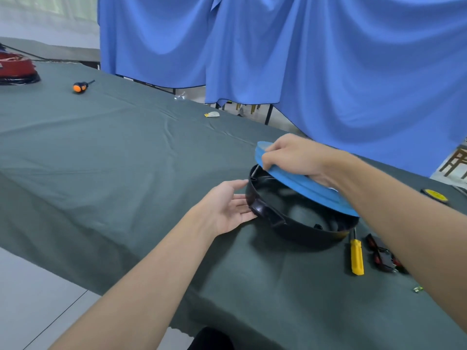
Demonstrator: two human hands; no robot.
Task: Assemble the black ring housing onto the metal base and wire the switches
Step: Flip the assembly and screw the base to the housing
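The black ring housing (290,223) stands on the grey-green table cloth at the right. Over it, tilted, is a round blue-covered disc (298,183), held by my right hand (295,157), whose fingers curl over its far rim while the thumb side is under the near edge. My left hand (227,205) lies with straight fingers against the ring's left outer wall. Two black-and-red switches (381,253) lie to the right of the ring, partly hidden by my right forearm.
A yellow-handled screwdriver (356,256) lies just right of the ring. An orange-and-black screwdriver (80,87) and a red and black assembled unit (15,69) sit far left. A yellow-and-black round object (435,195) is at the right edge. Blue drapes hang behind the table.
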